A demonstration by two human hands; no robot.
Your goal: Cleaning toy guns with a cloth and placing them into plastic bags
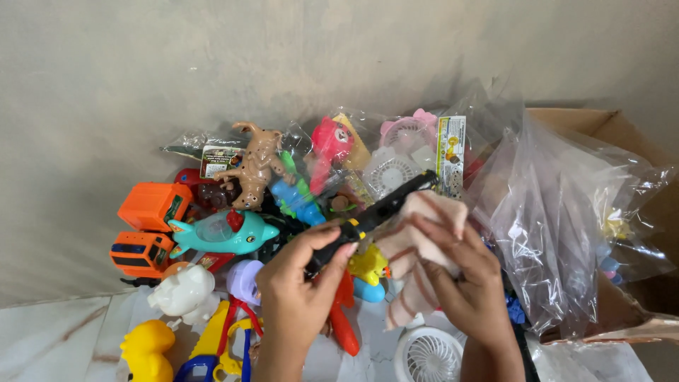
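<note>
black toy gun held and wiped with cloth over a heap of plastic toys

left hand (300,272) clenched round the grip end of a black toy gun (371,216); thumb and fingers wrapped from both sides, barrel angled up and to the right, likely so that its length lies exposed to the cloth; small yellow and red marks near the grip; hard, smooth, matte plastic by the look.

right hand (460,272) grasping a pale cloth (417,247) with faint reddish stripes; fingers spread over the top of it, pressing it against the middle of the gun; soft, crumpled, hanging loose below the hand; gun thus held above the heap, between the two hands, touching both.

below and left, piled against a grey wall (212,64): teal dolphin toy (223,233), glossy and rounded; two orange trucks (148,226), boxy; tan animal figure (254,166) standing on top of the heap; white pig-shaped toy (184,291); yellow duck (145,350); small yellow duck (369,265) just under the gun; several toys sealed in clear bags.

right: brown cardboard box (608,127) lined with a large clear plastic bag (566,219), thin, wrinkled, shiny, mouth open toward the heap; near bottom, white round fan (428,357) with slotted grille, partly under the right forearm; pale marbled floor (56,332) beneath.
</note>
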